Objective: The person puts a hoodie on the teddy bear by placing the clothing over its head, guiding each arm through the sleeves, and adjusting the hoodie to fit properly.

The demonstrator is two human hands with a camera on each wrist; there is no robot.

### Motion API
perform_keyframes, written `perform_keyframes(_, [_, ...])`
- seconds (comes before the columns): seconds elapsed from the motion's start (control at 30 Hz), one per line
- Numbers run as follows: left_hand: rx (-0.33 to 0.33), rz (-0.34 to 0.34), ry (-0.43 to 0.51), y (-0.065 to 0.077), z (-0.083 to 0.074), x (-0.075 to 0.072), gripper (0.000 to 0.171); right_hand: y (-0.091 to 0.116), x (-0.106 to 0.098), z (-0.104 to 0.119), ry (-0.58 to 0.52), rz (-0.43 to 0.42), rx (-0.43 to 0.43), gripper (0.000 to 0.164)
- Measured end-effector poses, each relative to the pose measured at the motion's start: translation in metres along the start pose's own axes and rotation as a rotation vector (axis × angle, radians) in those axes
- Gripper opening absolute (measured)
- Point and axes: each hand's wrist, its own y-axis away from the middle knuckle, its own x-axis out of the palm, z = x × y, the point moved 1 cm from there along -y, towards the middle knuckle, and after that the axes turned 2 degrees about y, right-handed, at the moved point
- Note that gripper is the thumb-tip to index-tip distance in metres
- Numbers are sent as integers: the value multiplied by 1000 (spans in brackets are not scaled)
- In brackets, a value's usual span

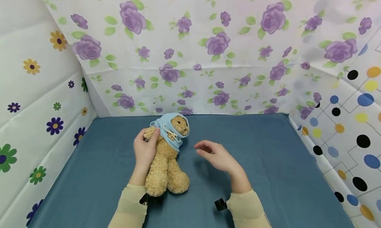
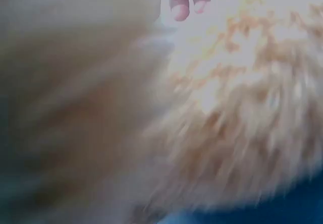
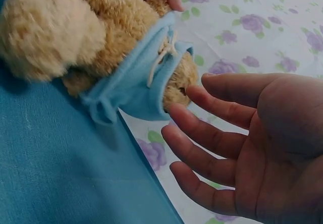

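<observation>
Head view shows a blue surface (image 1: 268, 175) beneath a tan teddy bear (image 1: 166, 150), left of centre. The bear's long axis runs from its feet, nearest the person, to its head at the far end, leaning right, face turned rightward. A light-blue hoodie (image 1: 164, 124) wraps head and chest. Left hand (image 1: 145, 150) grips the bear's arm (image 1: 149, 133); right hand (image 1: 218, 157), fingers loosely spread, is just beside, apart from the toy. The hoodie's brown emblem (image 1: 171, 136) may carry lettering, too small to read.
</observation>
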Motion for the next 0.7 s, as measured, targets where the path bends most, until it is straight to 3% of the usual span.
perform_keyframes(0.17, [70, 0, -91, 2, -5, 4, 22, 2, 0, 1, 5, -10, -8, 23])
perform_keyframes(0.27, [82, 60, -145, 4, -6, 6, 24, 2, 2, 0, 6, 8, -24, 25])
perform_keyframes(0.4, [114, 199, -164, 5, -8, 9, 22, -1, 3, -1, -6, 23, -40, 26])
perform_keyframes(0.6, [143, 498, -36, 8, -6, 16, 12, -1, -1, 0, -32, -47, 10, 30])
perform_keyframes(0.7, [122, 555, 2, 10, -3, 20, 14, 0, -3, -2, -49, -98, 58, 40])
